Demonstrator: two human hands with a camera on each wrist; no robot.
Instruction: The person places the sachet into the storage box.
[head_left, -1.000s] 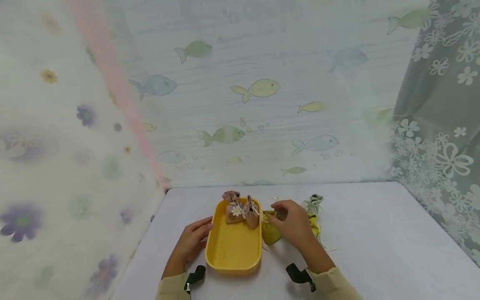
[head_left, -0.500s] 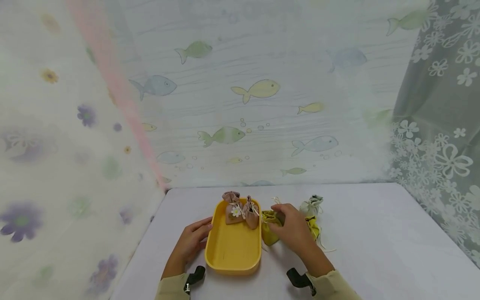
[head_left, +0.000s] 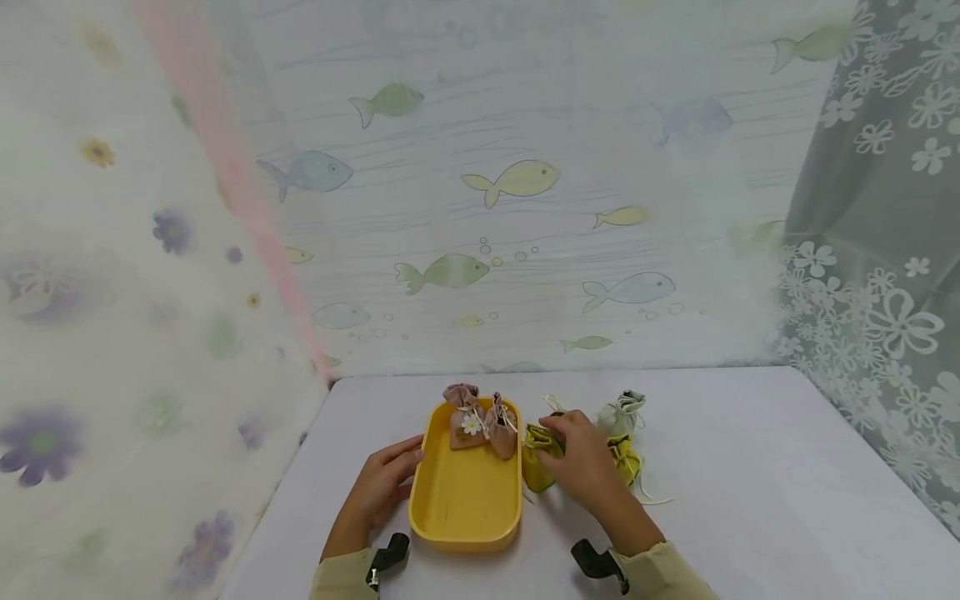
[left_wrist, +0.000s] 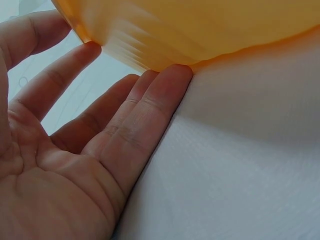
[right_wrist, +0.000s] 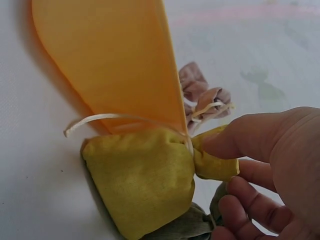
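A yellow plastic tray stands on the white table. My left hand rests against its left side; in the left wrist view straight fingertips touch the outer wall. Two dusty-pink drawstring pouches lie at the tray's far end, one with a white flower. Right of the tray, my right hand pinches the gathered neck of a mustard-yellow drawstring pouch between thumb and fingers. That pouch is close beside the tray wall, its pale cord hanging loose. Fingers partly hide a dark green pouch behind it.
Beyond my right hand lie another yellow pouch and a pale grey-green pouch. White table surface stretches off to the right. A fish-printed curtain hangs along the back edge.
My right hand has shifted slightly down toward me, still at the yellow pouch, whose top now shows more. The left hand and the tray have hardly moved.
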